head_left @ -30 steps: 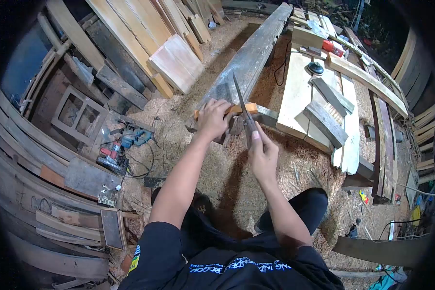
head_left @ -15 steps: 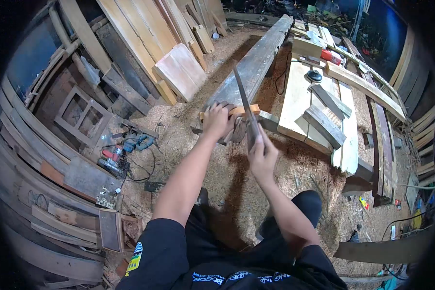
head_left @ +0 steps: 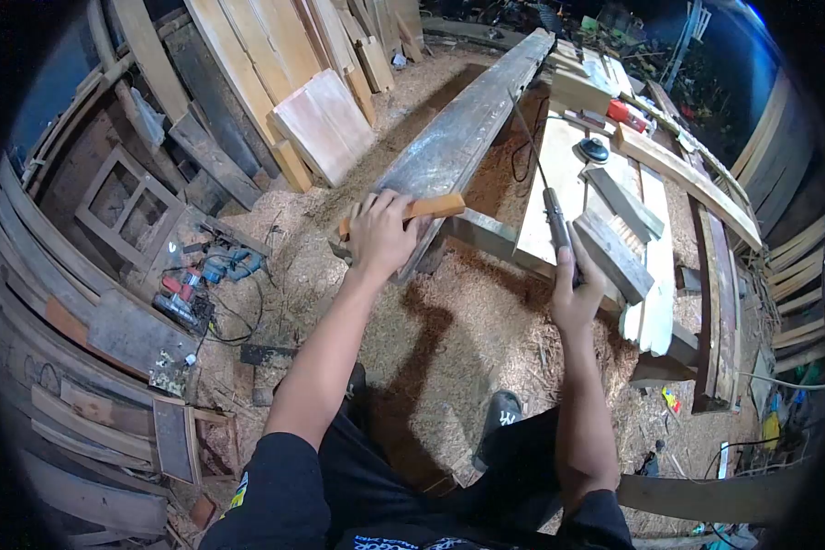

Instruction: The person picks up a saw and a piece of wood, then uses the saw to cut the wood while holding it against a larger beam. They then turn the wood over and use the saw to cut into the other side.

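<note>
My left hand (head_left: pixel 381 236) presses down on a short orange wood piece (head_left: pixel 434 206) that rests on the near end of a long grey beam (head_left: pixel 467 122). My right hand (head_left: pixel 573 295) grips the dark handle of a hand saw (head_left: pixel 541 182), held off to the right over a pale plank. The thin blade points away from me and does not touch the orange piece.
A pale wide plank (head_left: pixel 559 179) carries grey blocks (head_left: pixel 611 257) and a round sander (head_left: pixel 595 151). Boards (head_left: pixel 325 124) lean at the back left. Power tools (head_left: pixel 192 284) with cables lie at the left. Sawdust covers the floor; timbers line the right side.
My right hand has lifted the saw off the orange piece and swung it to the right. My left hand stays on the piece. The view has shifted slightly.
</note>
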A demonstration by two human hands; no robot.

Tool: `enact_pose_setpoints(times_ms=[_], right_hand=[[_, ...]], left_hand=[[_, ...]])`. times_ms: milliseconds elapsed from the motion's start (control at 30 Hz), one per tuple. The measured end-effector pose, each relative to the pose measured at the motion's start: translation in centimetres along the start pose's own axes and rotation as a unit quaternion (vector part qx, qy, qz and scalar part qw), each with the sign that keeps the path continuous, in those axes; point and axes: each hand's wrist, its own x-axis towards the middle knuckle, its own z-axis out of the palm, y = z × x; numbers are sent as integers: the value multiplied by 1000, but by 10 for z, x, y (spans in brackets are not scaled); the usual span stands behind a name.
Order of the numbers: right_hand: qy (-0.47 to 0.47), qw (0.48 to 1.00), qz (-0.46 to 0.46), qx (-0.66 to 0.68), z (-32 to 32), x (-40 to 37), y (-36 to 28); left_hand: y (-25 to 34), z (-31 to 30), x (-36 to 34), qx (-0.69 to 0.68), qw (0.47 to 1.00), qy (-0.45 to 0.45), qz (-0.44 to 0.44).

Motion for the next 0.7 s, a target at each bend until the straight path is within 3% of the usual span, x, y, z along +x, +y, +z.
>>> enact_pose_setpoints(times_ms=[200,467,567,600,700], right_hand=[[-20,997,-50,-60,-6,-8,20],[-30,997,38,-65,-8,-18,29],[-27,998,-18,-47,-5,-16,29],[-42,997,25,-51,-7,-19,28],[-31,997,9,-74,-9,-22,37]], left_hand=[[-4,-4,-9,-112,989,28,91],[11,-29,-4,-96,974,62,195],[15,-33,-4,-90,968,69,224],[16,-33,-3,-90,966,72,233],[13,-32,-1,-72,958,101,260]])
